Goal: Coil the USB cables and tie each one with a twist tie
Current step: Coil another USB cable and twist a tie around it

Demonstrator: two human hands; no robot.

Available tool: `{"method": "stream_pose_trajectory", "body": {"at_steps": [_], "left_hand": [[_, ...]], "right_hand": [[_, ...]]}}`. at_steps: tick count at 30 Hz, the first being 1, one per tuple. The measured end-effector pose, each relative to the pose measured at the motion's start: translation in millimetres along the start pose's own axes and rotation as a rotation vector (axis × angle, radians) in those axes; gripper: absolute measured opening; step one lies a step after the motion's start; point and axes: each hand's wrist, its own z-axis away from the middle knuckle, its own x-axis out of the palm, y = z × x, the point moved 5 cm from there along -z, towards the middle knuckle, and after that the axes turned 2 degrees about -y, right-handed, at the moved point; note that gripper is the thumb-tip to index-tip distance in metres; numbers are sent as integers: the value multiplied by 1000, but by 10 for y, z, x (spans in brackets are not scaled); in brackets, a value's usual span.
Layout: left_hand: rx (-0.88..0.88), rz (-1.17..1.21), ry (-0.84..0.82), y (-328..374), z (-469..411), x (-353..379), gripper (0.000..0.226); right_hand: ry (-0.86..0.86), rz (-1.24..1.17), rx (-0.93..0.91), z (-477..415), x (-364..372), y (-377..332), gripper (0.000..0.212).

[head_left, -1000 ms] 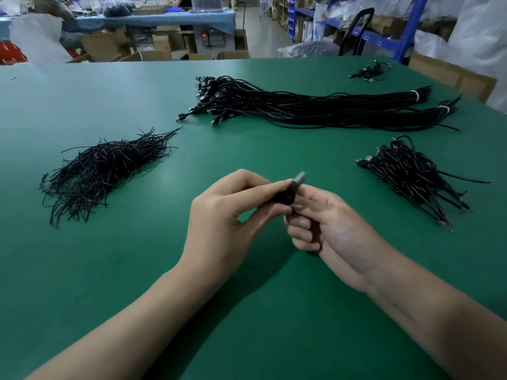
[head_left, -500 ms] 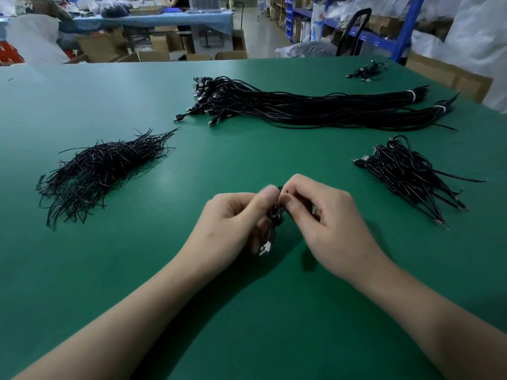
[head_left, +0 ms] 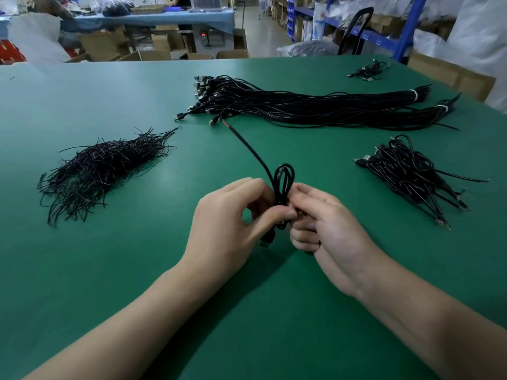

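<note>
Left grip (head_left: 233, 223) and right grip (head_left: 329, 229): both pinch one black USB cable (head_left: 285, 179), folded in loops just above the green desk (head_left: 137, 270), tail trailing away. Desk stock: one twist-tie heap (head_left: 104, 165), left; one long uncoiled bundle (head_left: 315, 108) with two white bands (head_left: 413, 94); one coiled-cable pile (head_left: 411, 174), right; one small far cluster (head_left: 367, 71).

Even overhead light, bowed edges
</note>
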Motion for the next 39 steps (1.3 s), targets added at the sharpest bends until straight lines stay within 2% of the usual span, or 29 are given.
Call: {"method": "stream_pose_trajectory", "body": {"at_steps": [3,5,7,9,11,13,16,19,21,25,29,35,37,39], "left_hand": [[208,-228,68,79,-9,-21,32],[275,-324,69,100,-4,-13,32],[170,-235,26,41,-14,-4,28],[-54,0,13,-76,-8,-9,27],[-272,255,-3,-198,9,21,43],[-412,430,-127,-259,30,111,59],[-485,524,-334,-234,75,243,59],[-476,605,-309,-263,49,237,57],[-445,603,-260,-272,41,205,60],[-311,415,-137,-182,17,126,43],[-4,-35,83,-24,1,-42,32],[383,-380,208,187,38,-90,25],[417,-394,204,205,34,-88,19],[289,-243,143,143,16,-69,16]], "right_hand": [[-50,-26,15,-9,4,-4,36],[-46,38,-4,-10,-7,-13,39],[8,142,-47,-13,-49,-40,34],[78,329,-157,-16,-95,-115,33],[121,548,-317,5,-109,-206,34],[121,707,-458,55,-65,-273,33],[69,834,-563,110,29,-295,31],[56,902,-585,118,61,-302,32],[54,848,-543,100,53,-287,33],[38,568,-341,41,19,-206,35],[31,324,-67,9,-20,-61,35],[0,247,17,7,-56,-57,36],[-16,187,24,6,-54,-48,34],[4,213,-32,0,-64,-81,38]]}}
